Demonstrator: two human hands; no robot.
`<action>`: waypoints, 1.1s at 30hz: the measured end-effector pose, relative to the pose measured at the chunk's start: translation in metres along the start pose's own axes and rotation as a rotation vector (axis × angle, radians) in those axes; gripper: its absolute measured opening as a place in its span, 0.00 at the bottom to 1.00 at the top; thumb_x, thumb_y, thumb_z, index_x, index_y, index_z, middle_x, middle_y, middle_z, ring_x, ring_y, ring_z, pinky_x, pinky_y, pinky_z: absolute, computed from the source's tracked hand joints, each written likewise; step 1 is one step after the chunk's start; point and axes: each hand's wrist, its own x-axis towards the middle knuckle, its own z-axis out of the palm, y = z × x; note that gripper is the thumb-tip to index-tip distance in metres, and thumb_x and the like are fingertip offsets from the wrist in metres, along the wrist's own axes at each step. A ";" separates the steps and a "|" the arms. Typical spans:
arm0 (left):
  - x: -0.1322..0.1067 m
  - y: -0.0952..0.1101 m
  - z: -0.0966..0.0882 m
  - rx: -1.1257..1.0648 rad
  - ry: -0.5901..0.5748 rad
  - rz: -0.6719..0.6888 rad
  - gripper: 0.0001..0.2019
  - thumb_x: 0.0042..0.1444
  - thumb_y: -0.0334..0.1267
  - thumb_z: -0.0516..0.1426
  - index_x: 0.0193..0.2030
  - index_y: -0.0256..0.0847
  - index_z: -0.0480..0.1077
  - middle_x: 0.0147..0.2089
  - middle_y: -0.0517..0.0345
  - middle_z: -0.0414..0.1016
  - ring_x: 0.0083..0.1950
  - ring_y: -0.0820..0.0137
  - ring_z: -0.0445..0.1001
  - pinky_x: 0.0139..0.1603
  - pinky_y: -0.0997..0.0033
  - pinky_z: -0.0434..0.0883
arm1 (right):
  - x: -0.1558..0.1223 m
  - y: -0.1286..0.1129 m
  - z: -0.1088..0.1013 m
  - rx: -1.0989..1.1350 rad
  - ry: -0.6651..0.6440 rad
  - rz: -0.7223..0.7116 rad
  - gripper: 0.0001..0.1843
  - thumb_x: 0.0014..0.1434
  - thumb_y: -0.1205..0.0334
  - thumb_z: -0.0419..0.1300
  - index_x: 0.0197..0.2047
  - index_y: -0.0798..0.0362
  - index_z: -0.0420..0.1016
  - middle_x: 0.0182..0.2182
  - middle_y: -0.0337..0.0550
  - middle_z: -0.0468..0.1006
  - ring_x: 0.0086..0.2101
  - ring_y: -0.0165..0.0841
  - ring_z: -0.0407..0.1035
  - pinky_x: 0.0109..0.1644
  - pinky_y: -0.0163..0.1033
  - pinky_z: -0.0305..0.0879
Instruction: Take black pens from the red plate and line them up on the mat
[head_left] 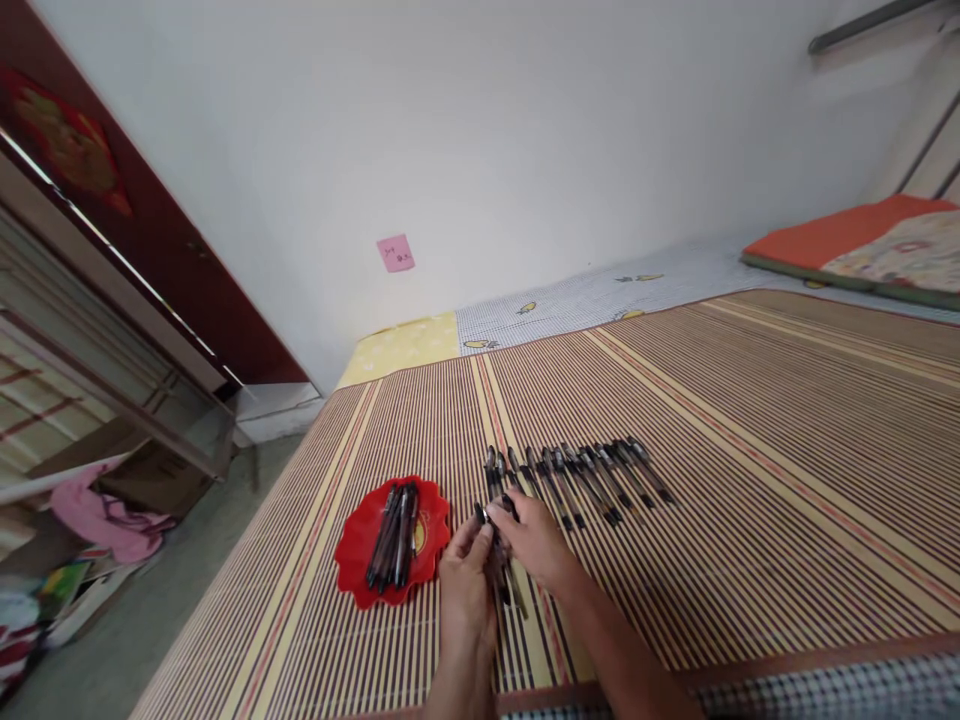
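Observation:
My left hand point(466, 575) and my right hand point(536, 540) meet over the striped mat. The fingers of both are closed around a dark pen point(489, 513), partly hidden by the fingertips. Whether its black end under my right fingers is a separate cap, I cannot make out. Just beyond and to the right, several clear-barrelled black pens point(559, 485) lie side by side in a slanting row, some partly covered by my hands. Left of my hands, a red scalloped plate point(352, 550) holds several more dark pens point(394, 535).
The striped mat point(720, 540) covers a bed against a white wall, over a checked sheet point(570, 295). Orange folded bedding point(832, 235) lies at the far right. Down on the left, a pink cloth point(112, 515) and a cardboard box point(154, 485) sit beyond the bed's edge.

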 end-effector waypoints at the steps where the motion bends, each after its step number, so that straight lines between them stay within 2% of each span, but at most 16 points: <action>1: 0.001 -0.001 0.000 -0.001 -0.003 0.011 0.19 0.38 0.32 0.72 0.40 0.36 0.80 0.42 0.48 0.84 0.40 0.66 0.82 0.43 0.71 0.76 | 0.000 0.000 0.000 0.022 -0.006 -0.001 0.09 0.58 0.59 0.54 0.30 0.52 0.71 0.23 0.41 0.73 0.30 0.37 0.70 0.34 0.39 0.64; 4: 0.005 -0.004 -0.002 0.028 -0.022 0.060 0.18 0.39 0.34 0.72 0.39 0.36 0.80 0.42 0.48 0.84 0.42 0.65 0.82 0.45 0.71 0.76 | 0.000 -0.001 0.000 0.051 -0.008 -0.020 0.08 0.56 0.63 0.55 0.32 0.53 0.75 0.29 0.45 0.79 0.33 0.38 0.73 0.39 0.40 0.67; 8: 0.019 -0.006 -0.004 0.176 -0.023 0.185 0.17 0.42 0.39 0.69 0.41 0.35 0.78 0.41 0.49 0.84 0.44 0.63 0.81 0.48 0.67 0.75 | 0.001 -0.004 -0.005 0.057 0.004 -0.054 0.10 0.56 0.63 0.55 0.36 0.54 0.78 0.34 0.49 0.82 0.37 0.41 0.75 0.43 0.42 0.69; 12: 0.045 -0.001 0.003 0.412 0.044 0.330 0.17 0.47 0.44 0.65 0.41 0.34 0.77 0.38 0.49 0.83 0.38 0.64 0.81 0.42 0.65 0.76 | 0.005 -0.004 -0.018 0.085 0.111 -0.013 0.13 0.56 0.60 0.56 0.40 0.54 0.79 0.37 0.50 0.83 0.39 0.43 0.76 0.45 0.44 0.70; 16: 0.075 0.007 0.017 0.593 0.130 0.399 0.10 0.49 0.36 0.64 0.38 0.34 0.78 0.35 0.49 0.82 0.38 0.63 0.79 0.42 0.67 0.74 | 0.009 0.002 -0.032 0.113 0.189 -0.007 0.13 0.55 0.57 0.57 0.39 0.53 0.79 0.34 0.48 0.82 0.38 0.43 0.76 0.38 0.42 0.69; 21: 0.102 0.010 0.030 0.882 0.205 0.413 0.04 0.51 0.28 0.61 0.33 0.34 0.79 0.34 0.45 0.83 0.38 0.60 0.80 0.43 0.65 0.72 | 0.010 0.007 -0.039 0.128 0.168 0.031 0.16 0.55 0.53 0.58 0.40 0.53 0.79 0.25 0.42 0.78 0.27 0.38 0.72 0.27 0.37 0.62; 27: 0.109 0.005 0.031 1.142 0.242 0.433 0.05 0.56 0.30 0.60 0.38 0.34 0.78 0.39 0.44 0.83 0.43 0.61 0.80 0.47 0.63 0.70 | 0.012 0.007 -0.040 0.093 0.166 0.018 0.16 0.54 0.55 0.56 0.40 0.54 0.79 0.23 0.41 0.77 0.25 0.36 0.69 0.27 0.37 0.60; 33: 0.102 0.006 0.032 1.231 0.277 0.481 0.10 0.57 0.30 0.57 0.40 0.32 0.79 0.39 0.37 0.82 0.43 0.55 0.80 0.42 0.65 0.68 | 0.011 0.003 -0.047 0.054 0.184 0.000 0.16 0.55 0.54 0.55 0.38 0.55 0.79 0.26 0.43 0.78 0.28 0.37 0.70 0.32 0.38 0.61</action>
